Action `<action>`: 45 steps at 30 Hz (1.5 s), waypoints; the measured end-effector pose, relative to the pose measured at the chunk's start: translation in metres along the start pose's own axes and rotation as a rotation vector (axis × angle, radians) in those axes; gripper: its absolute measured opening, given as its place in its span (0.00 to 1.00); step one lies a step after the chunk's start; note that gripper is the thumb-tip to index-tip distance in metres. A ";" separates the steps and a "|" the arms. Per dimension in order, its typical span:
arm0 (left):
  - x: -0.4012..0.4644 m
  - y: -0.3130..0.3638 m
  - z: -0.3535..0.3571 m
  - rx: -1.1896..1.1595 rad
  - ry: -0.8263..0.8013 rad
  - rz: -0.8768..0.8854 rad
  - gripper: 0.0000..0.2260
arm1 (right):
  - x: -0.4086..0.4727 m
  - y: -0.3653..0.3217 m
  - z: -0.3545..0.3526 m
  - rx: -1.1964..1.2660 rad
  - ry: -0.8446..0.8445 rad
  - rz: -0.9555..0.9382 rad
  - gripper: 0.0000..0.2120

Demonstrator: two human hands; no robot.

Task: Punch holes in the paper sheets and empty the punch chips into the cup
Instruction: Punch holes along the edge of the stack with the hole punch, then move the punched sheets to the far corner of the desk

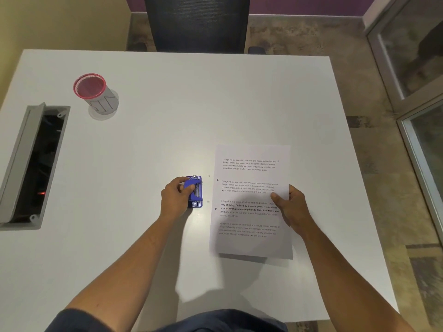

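Observation:
A blue hole punch [195, 191] stands on the white table [167, 116] near the middle. My left hand [176, 198] grips it from the left side. Just to its right lie printed paper sheets [249, 202] with two punched holes along their left edge. My right hand [291, 208] pinches the sheets' right edge, thumb on top. Two small paper chips [208, 188] lie on the table between punch and sheets. A red mesh cup [94, 93] with a grey label stands far off at the back left.
An open grey cable box [33, 164] is set into the table at the left. A dark office chair [196, 22] stands behind the far edge. Glass panels [417, 68] run along the right, beyond the table's right edge.

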State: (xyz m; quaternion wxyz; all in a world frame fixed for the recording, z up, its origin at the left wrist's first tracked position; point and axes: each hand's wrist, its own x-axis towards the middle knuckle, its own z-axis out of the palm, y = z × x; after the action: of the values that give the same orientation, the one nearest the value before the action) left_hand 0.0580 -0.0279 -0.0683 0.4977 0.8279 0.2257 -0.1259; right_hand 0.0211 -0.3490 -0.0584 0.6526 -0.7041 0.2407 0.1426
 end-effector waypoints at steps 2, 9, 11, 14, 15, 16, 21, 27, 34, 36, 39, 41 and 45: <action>-0.002 0.004 -0.001 0.051 0.021 0.010 0.13 | -0.003 -0.003 0.001 -0.012 0.002 -0.009 0.11; -0.023 0.029 0.004 0.081 0.054 0.213 0.15 | -0.014 -0.009 0.005 0.061 -0.029 0.018 0.12; -0.031 0.037 0.009 -0.008 -0.063 0.177 0.17 | -0.019 -0.009 0.005 0.085 -0.044 0.014 0.12; -0.041 0.043 0.015 -0.181 -0.270 0.056 0.17 | -0.027 -0.010 0.003 0.099 -0.044 0.001 0.13; -0.043 0.043 0.016 -0.235 -0.334 0.024 0.14 | -0.029 -0.010 0.002 0.099 -0.043 0.002 0.13; -0.045 0.042 0.018 -0.273 -0.384 0.006 0.11 | -0.030 -0.009 0.002 0.098 -0.042 0.006 0.13; -0.055 0.045 0.026 -0.300 -0.407 -0.015 0.05 | -0.044 -0.005 -0.007 0.201 -0.022 -0.030 0.15; -0.057 0.062 0.051 -0.314 -0.325 -0.050 0.06 | -0.054 0.008 -0.036 0.254 0.015 -0.011 0.14; -0.053 0.094 0.098 -0.284 -0.262 -0.036 0.04 | -0.030 -0.001 -0.088 0.224 0.045 0.011 0.13; -0.049 0.107 0.114 -0.273 -0.251 -0.020 0.03 | -0.017 -0.007 -0.104 0.234 0.053 0.008 0.12; -0.038 0.127 0.136 -0.280 -0.251 -0.002 0.05 | 0.005 -0.018 -0.126 0.246 0.053 0.001 0.11; -0.028 0.140 0.152 -0.293 -0.262 0.008 0.06 | 0.022 -0.024 -0.139 0.235 0.066 -0.007 0.11; -0.001 0.166 0.181 -0.290 -0.251 0.022 0.07 | 0.062 -0.036 -0.160 0.185 0.111 -0.021 0.12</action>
State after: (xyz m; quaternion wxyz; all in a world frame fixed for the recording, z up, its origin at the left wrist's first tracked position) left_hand 0.1424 -0.2543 -0.0262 0.6375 0.7276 0.1686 -0.1889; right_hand 0.0741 -0.5150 -0.0419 0.7019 -0.6503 0.2811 0.0737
